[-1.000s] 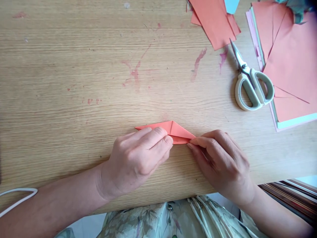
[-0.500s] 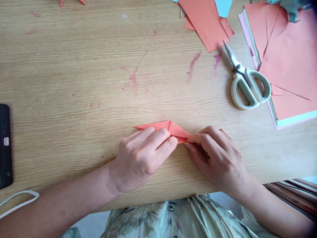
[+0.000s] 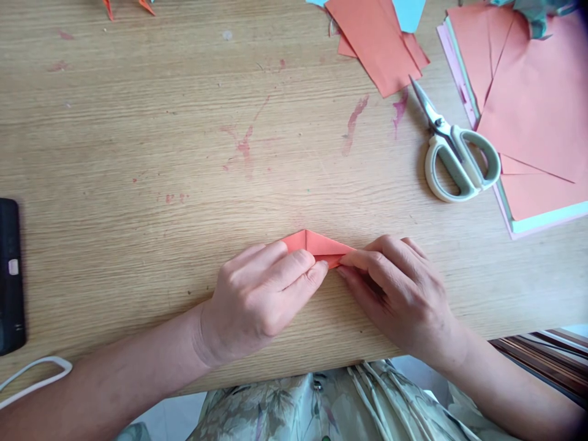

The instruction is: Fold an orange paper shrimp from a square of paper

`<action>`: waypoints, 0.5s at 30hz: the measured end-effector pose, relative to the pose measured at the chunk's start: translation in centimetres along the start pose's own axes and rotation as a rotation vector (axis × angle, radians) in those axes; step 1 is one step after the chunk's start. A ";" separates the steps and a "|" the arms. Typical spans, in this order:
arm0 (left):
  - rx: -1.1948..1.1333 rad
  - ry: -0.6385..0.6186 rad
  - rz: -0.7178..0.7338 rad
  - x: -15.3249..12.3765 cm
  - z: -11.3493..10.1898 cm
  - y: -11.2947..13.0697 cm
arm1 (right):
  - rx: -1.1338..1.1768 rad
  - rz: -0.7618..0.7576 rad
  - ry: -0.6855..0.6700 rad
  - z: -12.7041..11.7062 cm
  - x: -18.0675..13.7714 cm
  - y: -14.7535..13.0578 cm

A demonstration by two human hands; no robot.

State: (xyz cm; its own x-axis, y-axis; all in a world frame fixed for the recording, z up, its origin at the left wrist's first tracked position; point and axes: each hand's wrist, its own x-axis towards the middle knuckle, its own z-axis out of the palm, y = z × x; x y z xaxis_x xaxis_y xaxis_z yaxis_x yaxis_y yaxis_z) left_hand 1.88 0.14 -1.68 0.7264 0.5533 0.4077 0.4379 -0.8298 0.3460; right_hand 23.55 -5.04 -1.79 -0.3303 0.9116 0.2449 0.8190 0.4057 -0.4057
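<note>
Between my hands is a folded piece of orange-red paper (image 3: 327, 243), with a peak at the top and a crease running down from it. My left hand (image 3: 261, 288) is closed on its left part, covering the left tip, with thumb and forefinger on the lower edge. My right hand (image 3: 399, 282) pinches the right end between thumb and forefinger. A narrow lower flap shows between the two sets of fingertips.
Scissors (image 3: 452, 147) with pale handles lie at right, beside a stack of coloured paper sheets (image 3: 533, 122). Orange paper strips (image 3: 372, 43) lie at the top. A black phone-like device (image 3: 10, 275) and a white cable (image 3: 41, 370) are at left.
The folded paper has turned slightly, and its left tip is now hidden under my left hand. My right fingertips have shifted a little left along the edge. The view has moved slightly.
</note>
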 end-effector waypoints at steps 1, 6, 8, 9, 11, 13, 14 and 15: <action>-0.009 -0.007 -0.008 0.0 0.0 0.0 | 0.005 -0.008 -0.004 0.0 0.0 0.0; -0.052 -0.058 -0.094 0.2 0.0 0.2 | 0.023 -0.022 -0.007 0.0 0.2 0.0; -0.044 -0.081 -0.125 0.3 0.0 0.4 | 0.015 -0.023 -0.004 0.0 0.2 0.0; -0.039 -0.095 -0.140 0.4 -0.1 0.5 | 0.009 -0.021 -0.004 0.0 0.2 0.0; -0.025 -0.115 -0.168 0.5 -0.1 0.7 | -0.005 -0.012 -0.003 -0.1 0.1 0.0; 0.002 -0.116 -0.174 0.6 -0.2 0.8 | -0.012 0.001 -0.002 -0.1 -0.1 0.0; 0.018 -0.114 -0.166 0.6 -0.2 0.8 | -0.010 0.007 -0.001 -0.1 -0.1 0.0; 0.034 -0.113 -0.154 0.6 -0.1 0.8 | -0.007 0.013 -0.001 -0.1 -0.2 0.0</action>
State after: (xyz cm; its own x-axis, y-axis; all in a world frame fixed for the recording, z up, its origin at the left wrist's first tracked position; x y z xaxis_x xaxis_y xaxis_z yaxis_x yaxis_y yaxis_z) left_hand 2.57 -0.22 -1.05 0.7035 0.6636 0.2543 0.5646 -0.7392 0.3671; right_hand 23.70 -5.22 -1.78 -0.3201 0.9166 0.2393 0.8265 0.3937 -0.4024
